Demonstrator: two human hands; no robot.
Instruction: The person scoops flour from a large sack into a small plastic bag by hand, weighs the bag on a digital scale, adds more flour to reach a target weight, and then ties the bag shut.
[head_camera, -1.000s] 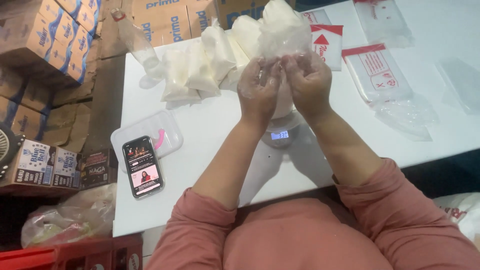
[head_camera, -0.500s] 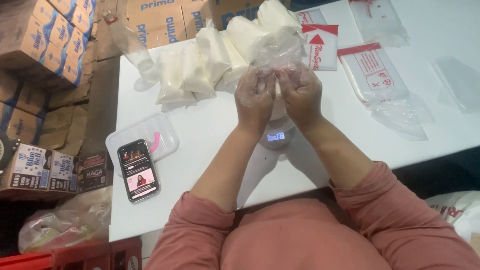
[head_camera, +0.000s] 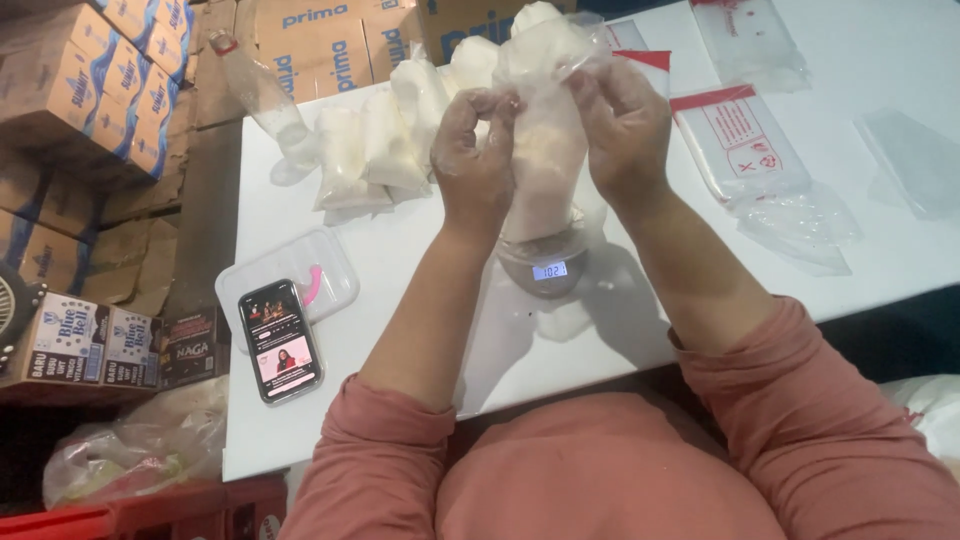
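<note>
A clear plastic bag partly filled with white powder stands on a small round digital scale on the white table. My left hand pinches the bag's upper left edge. My right hand grips the upper right edge. Both hands hold the bag's mouth above the scale, whose lit display faces me.
Several filled white bags lie in a row behind the scale. A phone with a lit screen rests against a clear plastic lid at the left. Empty red-printed bags lie to the right. Cardboard boxes stack up left of the table.
Both hands and the bag's top have shifted slightly in the view as my head moved closer. The bag stays on the scale and the grip is unchanged.
</note>
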